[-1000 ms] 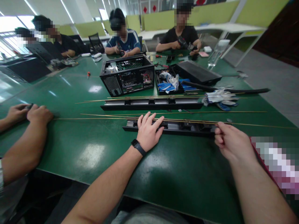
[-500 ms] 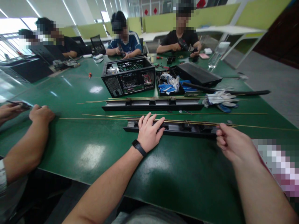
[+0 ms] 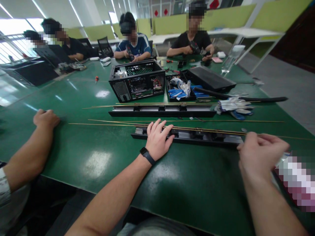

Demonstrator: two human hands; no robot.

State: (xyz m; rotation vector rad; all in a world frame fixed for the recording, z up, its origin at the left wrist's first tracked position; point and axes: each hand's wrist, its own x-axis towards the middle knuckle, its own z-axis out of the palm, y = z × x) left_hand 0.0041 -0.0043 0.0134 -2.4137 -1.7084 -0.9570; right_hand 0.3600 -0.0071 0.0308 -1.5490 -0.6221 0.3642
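My left hand (image 3: 159,139), with a dark watch on the wrist, lies with its fingers spread over a long black rail (image 3: 209,140) and the thin brass-coloured rods (image 3: 187,128) running along its top. At the rail's right end, my right hand (image 3: 262,152) is closed, fingers pinched around a thin rod; the exact grip is partly hidden by the hand. Behind, a second black rail (image 3: 161,113) carries similar rods. One loose rod (image 3: 233,121) lies on the table between the two rails.
An open black computer case (image 3: 137,82) stands beyond the rails. Right of it are a tray with blue-white gloves (image 3: 180,88), another glove (image 3: 233,105), a black tube (image 3: 265,98) and a clear bottle (image 3: 232,59). A neighbour's hand (image 3: 46,118) rests at left; several people sit around the green table.
My right hand has moved right along the rods, past the rail's end, and turned. My left hand stays on the rail. One of the neighbour's hands has left the view at far left.
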